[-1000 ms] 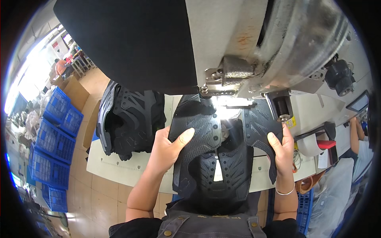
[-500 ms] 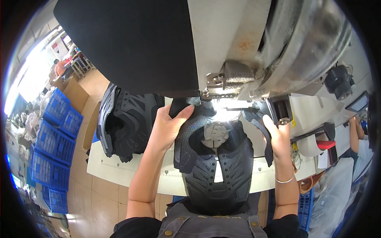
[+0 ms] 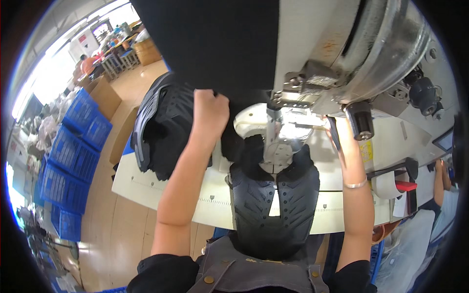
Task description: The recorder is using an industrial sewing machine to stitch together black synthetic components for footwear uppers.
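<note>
The sewing machine (image 3: pixel 312 29) looms over everything, its big black panel (image 3: pixel 210 44) cutting off much of my view. Beneath the machine spreads the pale counter (image 3: pixel 215 212). Well to the machine's left, down past the counter, stand blue crates (image 3: pixel 73 151). Nearer the machine, on that same side, a pile of black shoe uppers (image 3: pixel 168 122) sits on the counter. Directly in front of the machine, toward me, lies an eyeleted black upper (image 3: pixel 254 205), its lower end reaching past the counter's edge to my apron (image 3: pixel 254 278). The black piece (image 3: pixel 229 141) I am working is at the machine's lit stitching area, mostly hidden; one side shows left of the light, a strip of it to the right. My left hand (image 3: pixel 210 115), left of that light, is clenched on the piece's left side, fingertips out of sight. My right hand (image 3: pixel 344 134), right of the light, has its fingers grasping the strip. Lower on the machine's right side are a red object (image 3: pixel 405 186) and the bangle (image 3: pixel 355 184) on my wrist.
</note>
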Demonstrator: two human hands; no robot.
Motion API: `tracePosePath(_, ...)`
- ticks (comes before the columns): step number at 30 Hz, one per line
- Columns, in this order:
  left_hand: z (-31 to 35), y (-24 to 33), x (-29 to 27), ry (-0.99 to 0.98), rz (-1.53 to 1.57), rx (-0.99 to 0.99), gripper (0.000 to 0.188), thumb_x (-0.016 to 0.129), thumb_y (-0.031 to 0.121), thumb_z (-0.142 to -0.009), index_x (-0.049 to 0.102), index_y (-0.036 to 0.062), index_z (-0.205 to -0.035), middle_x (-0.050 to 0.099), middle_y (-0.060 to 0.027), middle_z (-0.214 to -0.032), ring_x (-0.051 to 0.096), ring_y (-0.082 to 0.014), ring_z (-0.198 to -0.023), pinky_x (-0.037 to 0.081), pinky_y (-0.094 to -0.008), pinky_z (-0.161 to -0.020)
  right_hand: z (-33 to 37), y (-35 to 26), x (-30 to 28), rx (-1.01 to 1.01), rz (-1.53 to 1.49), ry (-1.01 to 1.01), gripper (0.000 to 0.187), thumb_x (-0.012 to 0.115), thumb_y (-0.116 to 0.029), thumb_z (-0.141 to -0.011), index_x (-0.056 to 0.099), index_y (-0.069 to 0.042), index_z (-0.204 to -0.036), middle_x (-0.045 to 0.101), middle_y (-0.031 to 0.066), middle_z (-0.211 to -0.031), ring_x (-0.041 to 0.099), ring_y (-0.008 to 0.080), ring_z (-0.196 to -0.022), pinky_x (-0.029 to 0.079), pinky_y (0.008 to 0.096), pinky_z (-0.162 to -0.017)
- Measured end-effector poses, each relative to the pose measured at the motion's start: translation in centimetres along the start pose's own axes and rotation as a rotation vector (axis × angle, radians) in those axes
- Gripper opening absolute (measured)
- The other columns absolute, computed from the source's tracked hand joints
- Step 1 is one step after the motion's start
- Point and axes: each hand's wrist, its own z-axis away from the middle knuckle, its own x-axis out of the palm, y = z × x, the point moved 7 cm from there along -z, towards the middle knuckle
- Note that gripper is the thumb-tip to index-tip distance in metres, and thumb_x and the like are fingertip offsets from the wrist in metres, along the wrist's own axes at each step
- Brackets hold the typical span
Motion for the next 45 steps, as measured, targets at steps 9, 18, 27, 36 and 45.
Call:
tracePosePath(9,-1.3,-7.3,-20.7,0.154,0.075,-0.476,0.018,0.058,0.020,-0.082,0.057,0.0028,-0.087,0.050,0.0007,-0.058,0.037,-0.0083,-0.033,0.027,-0.0206,-0.030,2.9,3.0,-1.0,-0.096,-0.073,-0.045,0.024,0.055,-0.013,-0.080,0.053,0.000,-0.101,0.057,0.0061,-0.084,0.052,0.0087,-0.067,0.044,0.0211,-0.056)
tracePosePath(18,4.1,2.1,-17.4,0.558,-1.010,0.337,0.045,0.062,0.020,-0.078,0.048,-0.0006,-0.114,0.054,-0.0175,-0.107,0.049,-0.0273,-0.102,0.035,-0.0340,-0.088,13.3,3.5,-0.1,-0.157,0.989,-0.049,0.041,0.069,-0.017,-0.068,0.055,0.004,-0.100,0.051,0.0154,-0.083,0.052,0.0301,-0.078,0.043,0.0353,-0.071)
tracePosePath(27,17.9,-2.1,1.4,-0.669,-0.719,0.258,0.080,0.071,0.042,-0.064,0.039,-0.0011,-0.123,0.040,-0.0203,-0.124,0.039,-0.0333,-0.114,0.032,-0.0399,-0.095,13.5,2.8,0.1,-0.241,0.971,0.096,0.019,0.067,-0.004,-0.065,0.058,-0.001,-0.082,0.051,0.0107,-0.078,0.052,0.0281,-0.076,0.042,0.0363,-0.069)
tracePosePath(36,18.1,-4.0,1.4,-0.720,-0.707,0.095,0.096,0.071,0.049,-0.059,0.030,-0.0017,-0.129,0.032,-0.0221,-0.131,0.033,-0.0365,-0.120,0.029,-0.0430,-0.097,17.2,1.9,1.9,0.076,0.079,0.009,0.018,0.057,-0.008,-0.082,0.051,0.000,-0.097,0.052,0.0048,-0.066,0.047,0.0097,-0.058,0.039,0.0244,-0.053)
tracePosePath(45,19.4,-2.2,1.1,-0.595,-0.766,0.102,0.068,0.074,0.035,-0.063,0.047,0.0023,-0.116,0.044,-0.0145,-0.111,0.045,-0.0293,-0.101,0.036,-0.0374,-0.083,20.4,0.6,2.6,-0.279,1.263,0.126,0.018,0.064,-0.011,-0.075,0.053,0.002,-0.075,0.047,0.0146,-0.058,0.048,0.0320,-0.049,0.038,0.0344,-0.045)
